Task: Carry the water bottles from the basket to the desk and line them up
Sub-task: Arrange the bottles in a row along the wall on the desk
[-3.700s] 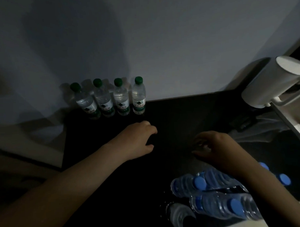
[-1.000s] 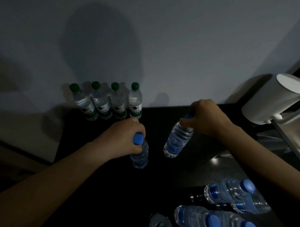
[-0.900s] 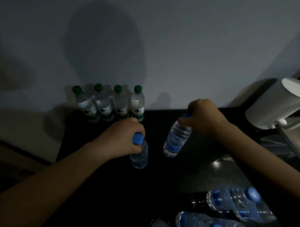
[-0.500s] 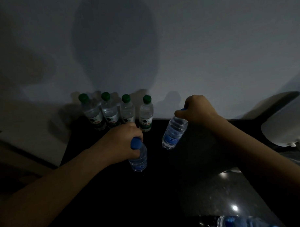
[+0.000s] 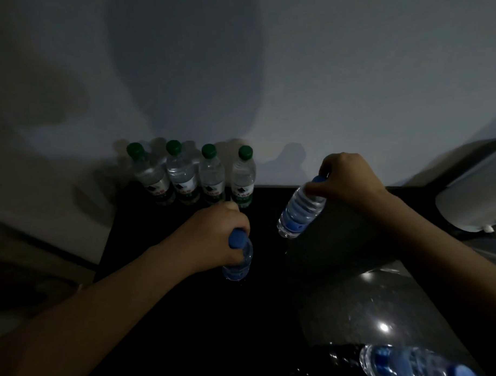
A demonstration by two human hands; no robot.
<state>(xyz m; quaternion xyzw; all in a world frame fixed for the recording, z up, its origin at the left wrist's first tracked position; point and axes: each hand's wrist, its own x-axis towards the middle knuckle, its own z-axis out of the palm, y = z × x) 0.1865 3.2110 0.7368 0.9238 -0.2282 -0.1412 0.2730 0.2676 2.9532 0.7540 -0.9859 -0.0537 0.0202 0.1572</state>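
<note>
Curled round the neck of an upright blue-capped bottle [image 5: 238, 262], the left hand [image 5: 212, 239] holds it low over the glossy black desk [image 5: 190, 330]; perhaps it already touches, the light is poor. Beside it the right hand [image 5: 350, 181] pinches a tilted second bottle [image 5: 301, 211] by its cap, in air. Both are clear ribbed plastic. Next, I judge: stand them next to the green-capped row [image 5: 204, 175] just beyond the left hand.

Four upright bottles [image 5: 212, 177] line the desk's [image 5: 190, 330] back-left edge, and another bottle [image 5: 402, 362] lies near-right.
</note>
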